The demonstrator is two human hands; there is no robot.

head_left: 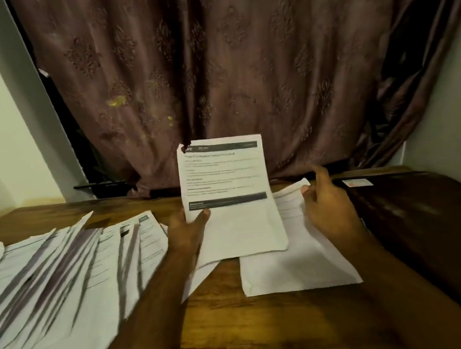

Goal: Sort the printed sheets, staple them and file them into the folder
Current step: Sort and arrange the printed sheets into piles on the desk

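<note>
Before you is a wooden table (260, 323) with a warm brown grain. On its left side lies a wide fan of printed sheets (55, 279), overlapping one another (their text is too blurred to read). Right of centre, a small pile of white sheets (297, 270) lies flat on the wood. At the far right edge rests a dark folder (421, 216) with a small white label (357, 182) near its back corner.

No text can be read. The printed sheet (224, 180) raised in the left hand (185, 231) carries dark header bands and paragraphs, but every line is too blurred to make out.
</note>
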